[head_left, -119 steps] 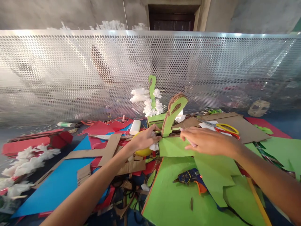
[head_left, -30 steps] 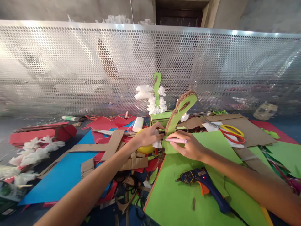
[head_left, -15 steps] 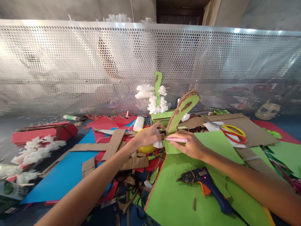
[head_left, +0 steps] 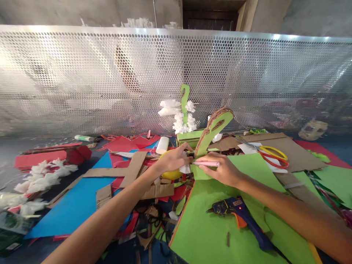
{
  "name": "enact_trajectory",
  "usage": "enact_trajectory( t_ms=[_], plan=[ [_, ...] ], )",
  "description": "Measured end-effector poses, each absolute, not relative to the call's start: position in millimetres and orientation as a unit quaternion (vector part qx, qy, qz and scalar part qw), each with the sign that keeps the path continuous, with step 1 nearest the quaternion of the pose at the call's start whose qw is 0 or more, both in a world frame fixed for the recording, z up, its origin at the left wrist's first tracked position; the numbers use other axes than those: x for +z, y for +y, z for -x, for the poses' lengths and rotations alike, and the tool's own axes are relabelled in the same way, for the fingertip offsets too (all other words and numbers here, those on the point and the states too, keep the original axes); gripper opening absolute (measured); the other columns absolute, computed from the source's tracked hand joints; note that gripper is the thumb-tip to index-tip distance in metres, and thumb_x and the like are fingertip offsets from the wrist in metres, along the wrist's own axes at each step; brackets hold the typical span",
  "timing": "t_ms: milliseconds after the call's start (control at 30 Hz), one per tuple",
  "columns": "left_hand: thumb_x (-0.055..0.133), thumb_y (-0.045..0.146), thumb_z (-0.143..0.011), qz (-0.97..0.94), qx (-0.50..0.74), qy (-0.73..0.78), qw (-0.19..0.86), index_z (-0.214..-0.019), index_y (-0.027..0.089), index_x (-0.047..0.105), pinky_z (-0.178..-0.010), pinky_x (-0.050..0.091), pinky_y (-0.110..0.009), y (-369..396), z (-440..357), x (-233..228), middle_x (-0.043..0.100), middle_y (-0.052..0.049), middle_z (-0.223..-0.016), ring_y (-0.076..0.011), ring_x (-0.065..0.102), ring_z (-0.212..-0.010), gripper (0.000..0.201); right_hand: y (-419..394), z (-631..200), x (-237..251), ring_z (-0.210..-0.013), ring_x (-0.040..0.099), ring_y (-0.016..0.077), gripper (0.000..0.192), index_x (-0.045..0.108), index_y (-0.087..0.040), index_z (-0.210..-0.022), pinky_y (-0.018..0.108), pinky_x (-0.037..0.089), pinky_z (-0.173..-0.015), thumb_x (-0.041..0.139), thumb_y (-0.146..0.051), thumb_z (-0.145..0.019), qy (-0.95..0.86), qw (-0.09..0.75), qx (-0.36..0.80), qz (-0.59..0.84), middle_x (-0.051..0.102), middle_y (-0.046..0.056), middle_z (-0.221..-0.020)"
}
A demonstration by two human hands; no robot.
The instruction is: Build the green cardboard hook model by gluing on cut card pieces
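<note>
My right hand (head_left: 224, 170) is closed around a pale pink pen (head_left: 206, 163), its tip close to the base of a green cardboard cutout (head_left: 214, 130) with a hooked, looped top. The cutout leans to the right above a sheet of green paper (head_left: 209, 212). My left hand (head_left: 176, 160) pinches at the cutout's lower left side; the fingertips partly hide the contact. Behind that hand sits something round and yellow (head_left: 172, 174), mostly covered. A blue glue gun (head_left: 242, 216) with a lit red light lies on the green paper below my right forearm.
Scissors (head_left: 273, 156) with yellow and red handles lie at right on cardboard. A similar green hooked piece (head_left: 185, 101) with white tufts stands at the back, before a perforated metal panel (head_left: 110, 80). Blue paper (head_left: 74, 205), cardboard strips and red scraps spread to the left.
Both hands, the pen and the cutout stay almost in the same place. The whole view has shifted very slightly.
</note>
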State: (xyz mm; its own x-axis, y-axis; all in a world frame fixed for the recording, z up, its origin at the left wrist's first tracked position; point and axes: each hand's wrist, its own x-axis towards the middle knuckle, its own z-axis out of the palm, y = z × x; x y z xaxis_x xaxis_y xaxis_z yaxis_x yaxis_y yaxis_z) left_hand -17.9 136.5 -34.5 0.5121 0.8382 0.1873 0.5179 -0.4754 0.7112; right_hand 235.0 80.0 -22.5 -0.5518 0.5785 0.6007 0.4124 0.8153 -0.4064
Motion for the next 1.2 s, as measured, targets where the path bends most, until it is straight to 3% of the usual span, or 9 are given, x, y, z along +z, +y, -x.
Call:
enact_trajectory(
  t_ms=[467, 833, 1200],
  plan=[
    [0.066, 0.043, -0.089, -0.811, 0.281, 0.405, 0.314, -0.122, 0.021, 0.06, -0.083, 0.057, -0.036, 134, 16, -31, 0.07, -0.001, -0.074, -0.0243, 0.07, -0.081, 0.04, 80, -235, -21, -0.088, 0.074, 0.019, 0.017, 0.079, -0.023, -0.107, 0.031, 0.056, -0.085, 0.065, -0.024, -0.099, -0.87, 0.381, 0.11, 0.293, 0.081, 0.003, -0.097],
    [0.066, 0.044, -0.088, -0.815, 0.278, 0.41, 0.3, -0.123, 0.02, 0.061, -0.085, 0.056, -0.037, 135, 17, -33, 0.072, -0.003, -0.081, -0.0252, 0.07, -0.085, 0.042, 80, -235, -18, -0.088, 0.074, 0.0195, 0.017, 0.08, -0.024, -0.106, 0.032, 0.055, -0.085, 0.065, -0.024, -0.098, -0.868, 0.377, 0.123, 0.298, 0.081, 0.003, -0.096],
    [0.064, 0.045, -0.09, -0.816, 0.272, 0.415, 0.296, -0.124, 0.02, 0.06, -0.083, 0.056, -0.035, 138, 18, -37, 0.07, -0.002, -0.078, -0.0243, 0.069, -0.084, 0.043, 84, -252, 7, -0.079, 0.072, 0.0192, 0.017, 0.079, -0.022, -0.097, 0.032, 0.053, -0.072, 0.064, -0.03, -0.096, -0.874, 0.346, 0.166, 0.299, 0.08, 0.004, -0.091]
  ],
)
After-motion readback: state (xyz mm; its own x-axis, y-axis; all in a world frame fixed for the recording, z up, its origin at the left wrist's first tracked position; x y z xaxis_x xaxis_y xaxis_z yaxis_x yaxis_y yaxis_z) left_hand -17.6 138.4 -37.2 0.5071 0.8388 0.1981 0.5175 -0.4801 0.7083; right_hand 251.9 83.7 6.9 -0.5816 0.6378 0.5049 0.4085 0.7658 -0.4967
